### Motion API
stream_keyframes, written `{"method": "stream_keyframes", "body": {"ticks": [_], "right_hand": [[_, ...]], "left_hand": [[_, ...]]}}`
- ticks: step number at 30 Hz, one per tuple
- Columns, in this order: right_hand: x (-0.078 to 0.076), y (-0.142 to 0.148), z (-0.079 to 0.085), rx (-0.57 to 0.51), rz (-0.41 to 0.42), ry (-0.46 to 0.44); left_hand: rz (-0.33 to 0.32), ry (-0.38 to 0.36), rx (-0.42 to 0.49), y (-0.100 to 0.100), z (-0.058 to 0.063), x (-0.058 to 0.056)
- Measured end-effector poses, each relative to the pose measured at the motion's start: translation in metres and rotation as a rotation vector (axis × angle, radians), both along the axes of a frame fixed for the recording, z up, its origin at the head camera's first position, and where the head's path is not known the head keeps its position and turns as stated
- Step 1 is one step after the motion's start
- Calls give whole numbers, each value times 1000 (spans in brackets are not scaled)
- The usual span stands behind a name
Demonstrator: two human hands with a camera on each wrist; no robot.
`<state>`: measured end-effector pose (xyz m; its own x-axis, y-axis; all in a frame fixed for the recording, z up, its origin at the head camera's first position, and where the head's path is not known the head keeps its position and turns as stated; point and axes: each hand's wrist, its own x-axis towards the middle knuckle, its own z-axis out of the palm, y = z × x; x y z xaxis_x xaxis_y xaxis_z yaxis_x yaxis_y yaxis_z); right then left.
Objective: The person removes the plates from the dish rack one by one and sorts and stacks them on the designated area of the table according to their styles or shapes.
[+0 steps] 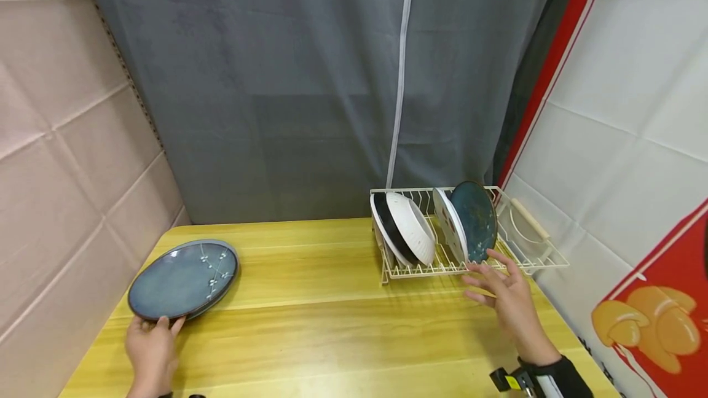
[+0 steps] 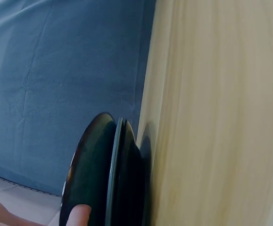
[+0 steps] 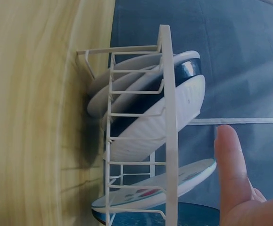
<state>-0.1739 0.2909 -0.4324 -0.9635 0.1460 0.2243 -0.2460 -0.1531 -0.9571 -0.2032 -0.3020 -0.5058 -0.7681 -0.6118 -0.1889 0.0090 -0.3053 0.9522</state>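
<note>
My left hand (image 1: 152, 349) pinches the near rim of a blue plate (image 1: 177, 281) with a white blossom pattern. This plate tops a small stack at the table's left; in the left wrist view, its underside (image 2: 89, 165) tilts up from the plates below (image 2: 131, 183). My right hand (image 1: 511, 300) has its fingers spread just in front of a white wire dish rack (image 1: 423, 271), holding nothing. Nearest to it, a dark teal plate (image 1: 474, 220) stands in the rack beside a white patterned plate (image 1: 449, 226). Further left lean white bowls, one (image 1: 412, 229) in front.
A yellow wood-grain table (image 1: 310, 312) lies between the stack and the rack. Behind it hangs a grey curtain (image 1: 287, 109). A pale wall covering (image 1: 66, 158) borders the left, and a white and red one (image 1: 625, 134) the right. The rack's handle (image 1: 530, 220) juts rightward.
</note>
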Motion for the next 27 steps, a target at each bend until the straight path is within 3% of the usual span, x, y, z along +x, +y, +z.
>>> {"method": "stream_keyframes", "body": {"ticks": [3,9,12,16,18,21,23,27], "right_hand": [[-1,4,4,-16,-2,11],[-5,12,10,-40,-39,20],[-6,15,10,-35,-58,22],[-10,18,12,-39,-77,31],[-13,20,13,-33,-86,38],[-19,23,15,5,-120,41],[-23,27,14,62,-156,45],[-29,37,16,220,-248,42]], "left_hand": [[1,-61,-100,-1,-3,1],[-15,-112,-229,-7,-9,5],[7,-171,-370,-10,-9,7],[55,-228,-586,-1,1,14],[63,-199,-648,8,7,17],[44,-102,-665,26,13,20],[3,-35,-663,38,15,22],[-148,40,-641,60,22,27]]}}
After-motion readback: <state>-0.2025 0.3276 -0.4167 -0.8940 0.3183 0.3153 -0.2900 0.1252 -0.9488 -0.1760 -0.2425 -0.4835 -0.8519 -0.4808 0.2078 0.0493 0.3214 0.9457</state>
